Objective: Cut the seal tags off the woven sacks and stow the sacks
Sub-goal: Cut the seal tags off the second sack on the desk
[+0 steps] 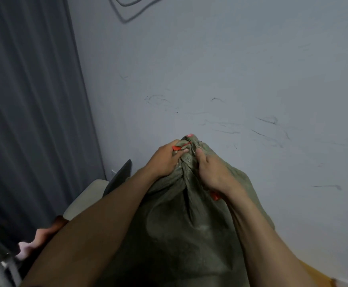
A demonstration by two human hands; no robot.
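A full olive-green woven sack point(175, 220) stands upright in front of me, its neck bunched tight at the top. A red plastic seal tag point(180, 146) is cinched around that neck. My left hand point(164, 160) grips the left side of the neck, with its fingers pinching the loose red tail of the tag. My right hand point(210, 172) clutches the gathered fabric on the right side. Something red point(215, 196) pokes out under my right wrist; I cannot make out what it is.
A scuffed pale wall point(231, 90) rises straight behind the sack. A dark grey curtain point(28, 100) hangs at the left. Below it stand a cream chair seat point(86, 199) with a black backrest point(119, 175) and some pink cloth point(36, 239).
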